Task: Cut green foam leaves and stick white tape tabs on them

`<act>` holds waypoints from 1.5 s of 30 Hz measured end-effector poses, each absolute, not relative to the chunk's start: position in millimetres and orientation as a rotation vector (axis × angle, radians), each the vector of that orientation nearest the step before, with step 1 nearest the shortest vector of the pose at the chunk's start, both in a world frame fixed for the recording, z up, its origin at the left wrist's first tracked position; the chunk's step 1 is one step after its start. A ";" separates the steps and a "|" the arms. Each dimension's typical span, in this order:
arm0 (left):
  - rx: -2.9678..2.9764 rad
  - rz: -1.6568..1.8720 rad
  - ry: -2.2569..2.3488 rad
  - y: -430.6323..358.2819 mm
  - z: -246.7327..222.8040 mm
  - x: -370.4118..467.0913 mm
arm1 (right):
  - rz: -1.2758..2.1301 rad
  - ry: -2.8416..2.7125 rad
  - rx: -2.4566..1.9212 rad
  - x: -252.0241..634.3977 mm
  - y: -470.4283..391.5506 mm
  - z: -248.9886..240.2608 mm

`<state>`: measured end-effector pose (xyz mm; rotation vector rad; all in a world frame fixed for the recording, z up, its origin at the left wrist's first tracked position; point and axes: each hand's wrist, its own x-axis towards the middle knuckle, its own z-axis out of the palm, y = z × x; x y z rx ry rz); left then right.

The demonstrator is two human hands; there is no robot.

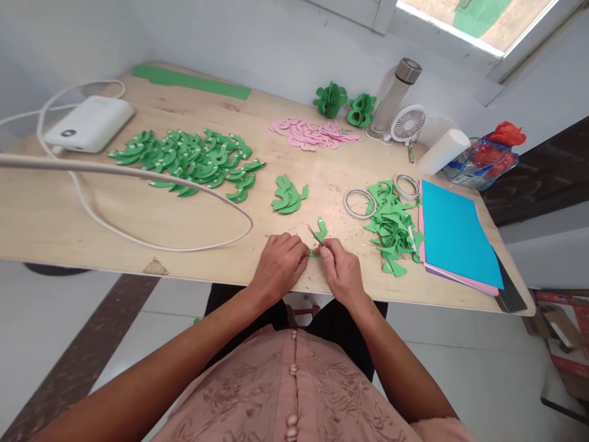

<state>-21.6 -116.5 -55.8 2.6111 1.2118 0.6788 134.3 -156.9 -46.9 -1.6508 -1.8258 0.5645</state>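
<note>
- Holds with the left hand (281, 264), fingers bent close together, a small green paper piece (314, 253), between both hands and near the front edge of the bench (317, 169) — cannot tell the exact contact of the fingertips.
- Grips with the right hand (341, 270), thumb and fingers closed, a thin pointed tool (316, 235), probably tweezers, directed away from the body and somewhat to the left.
- Could crease or pierce the held paper by pressing too hard with these sharp points.
- Could push aside the loose green piece (321, 228) with a small turn of the right wrist, because of its place just beside the tool.
- Could lose the held paper over the front edge, because of working so near to it.
- Could disturb the small green stack (288, 195) by reaching forward carelessly, or mix good pieces with the green scraps (393, 224) on the right — so similar in colour.
- Could drag some of the large green pile (193, 161) by pulling the white cable (92, 164), looped near it.
</note>
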 end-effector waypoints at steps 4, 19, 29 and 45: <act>2.623 0.675 1.160 -116.3 -56.8 -23.4 | 0.544 -1.838 -1.652 133.3 -157.7 -46.3; 2.362 0.558 1.248 -110.9 -42.8 -21.7 | 0.544 -1.805 -1.639 134.3 -157.8 -48.9; 2.301 0.434 1.289 -106.4 -34.0 -18.7 | 0.546 -1.803 -1.628 134.2 -157.4 -47.8; 2.412 0.435 1.333 -104.6 -42.1 -15.1 | 0.544 -1.807 -1.649 134.2 -157.4 -47.9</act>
